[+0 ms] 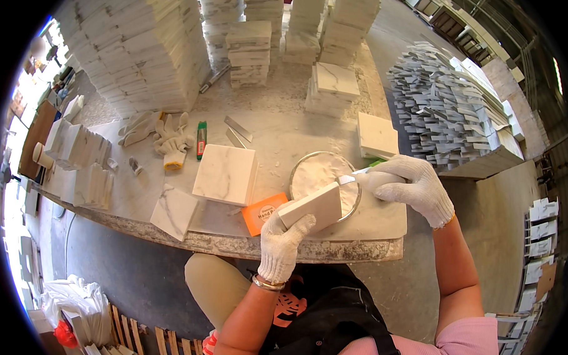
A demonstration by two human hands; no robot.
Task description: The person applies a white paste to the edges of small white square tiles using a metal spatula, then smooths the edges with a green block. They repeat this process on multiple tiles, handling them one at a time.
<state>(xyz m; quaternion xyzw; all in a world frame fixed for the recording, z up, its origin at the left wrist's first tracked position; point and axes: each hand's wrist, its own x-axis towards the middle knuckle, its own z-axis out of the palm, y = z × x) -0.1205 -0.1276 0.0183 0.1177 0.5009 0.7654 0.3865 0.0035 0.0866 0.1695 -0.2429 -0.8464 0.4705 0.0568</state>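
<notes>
My left hand (284,245), in a white knit glove, grips a square white marble tile (317,209), tilted above the table's front edge. In the same kind of glove, my right hand (411,184) is closed around a small putty knife (347,179). Its pale blade points left, close to the tile's upper corner; whether they touch I cannot tell. Behind the tile, partly covered by it, sits a round bowl (315,168) of white paste or powder. An orange rectangular pad (260,211) lies beside the held tile. To its left rests a short stack of veined tiles (226,173).
A green box cutter (201,140), metal blades (237,129) and spare gloves (170,139) lie further back on the table (286,235). Tall tile stacks (136,51) line its far side. A single tile (174,211) lies near the front edge; more tiles (377,135) sit right of the bowl.
</notes>
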